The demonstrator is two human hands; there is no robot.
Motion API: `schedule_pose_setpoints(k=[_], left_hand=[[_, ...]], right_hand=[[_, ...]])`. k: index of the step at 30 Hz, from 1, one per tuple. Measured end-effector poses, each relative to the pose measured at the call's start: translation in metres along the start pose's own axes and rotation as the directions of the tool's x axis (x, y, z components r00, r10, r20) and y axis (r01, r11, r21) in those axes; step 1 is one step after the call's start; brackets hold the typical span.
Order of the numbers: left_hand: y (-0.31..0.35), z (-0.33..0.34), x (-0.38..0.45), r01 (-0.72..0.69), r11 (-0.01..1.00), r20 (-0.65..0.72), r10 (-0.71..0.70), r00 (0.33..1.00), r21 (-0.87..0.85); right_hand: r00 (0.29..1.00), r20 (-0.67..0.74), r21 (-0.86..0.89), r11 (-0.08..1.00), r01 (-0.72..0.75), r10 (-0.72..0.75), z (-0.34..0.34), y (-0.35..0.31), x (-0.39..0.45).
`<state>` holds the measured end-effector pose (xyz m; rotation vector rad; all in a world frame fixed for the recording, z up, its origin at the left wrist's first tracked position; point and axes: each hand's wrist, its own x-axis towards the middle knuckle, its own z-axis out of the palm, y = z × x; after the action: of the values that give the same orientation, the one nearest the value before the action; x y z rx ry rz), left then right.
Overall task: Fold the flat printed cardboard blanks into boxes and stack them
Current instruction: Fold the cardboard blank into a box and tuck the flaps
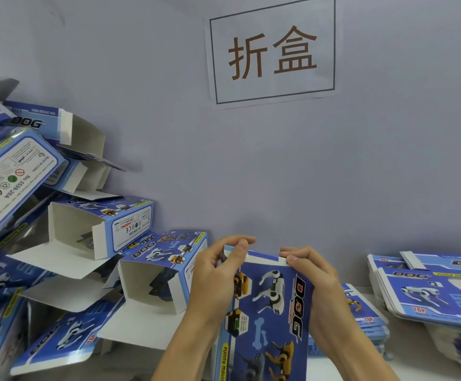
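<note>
Cardboard, light and stiff along its creases: the box [268,306] stands at lower centre, the left hand [215,273] and right hand [314,281] pinching its top flap [265,259]; gripping near the folds probably avoids buckling.

Two bare forearms are showing at the bottom of the view, each ending in a bare hand: the left hand [215,273] and the right hand [316,281]. No sleeve or cuff is showing on either forearm as far as the bottom edge, so nothing worn is appearing on the arms. The wrists are showing bare, without a watch, strap or bracelet, and the fingers are showing plain, with no rings and no gloves. The fingernails [242,246] are looking short and unpainted where they are showing. The rest of the person is lying outside the picture
</note>
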<state>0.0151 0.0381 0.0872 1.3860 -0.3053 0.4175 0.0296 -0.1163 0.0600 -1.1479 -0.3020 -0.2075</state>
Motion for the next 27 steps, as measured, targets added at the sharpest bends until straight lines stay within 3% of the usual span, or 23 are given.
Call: schedule_pose_setpoints(k=[10, 22, 27], left_hand=[[-0.003, -0.003, -0.001, 0.029, 0.999, 0.090, -0.027, 0.996, -0.018], [-0.017, -0.007, -0.007, -0.157, 0.977, 0.115, 0.141, 0.983, 0.143], [-0.021, -0.012, -0.003, -0.219, 0.966, 0.060, 0.213, 0.975, 0.139]], right_hand=[[0.997, -0.045, -0.069, 0.996, 0.058, -0.061, 0.001, 0.007, 0.002], [0.997, 0.059, 0.069, 0.997, 0.038, -0.042, -0.007, 0.008, 0.000], [0.996, 0.073, 0.042, 0.998, 0.048, -0.051, -0.005, 0.008, 0.001]])
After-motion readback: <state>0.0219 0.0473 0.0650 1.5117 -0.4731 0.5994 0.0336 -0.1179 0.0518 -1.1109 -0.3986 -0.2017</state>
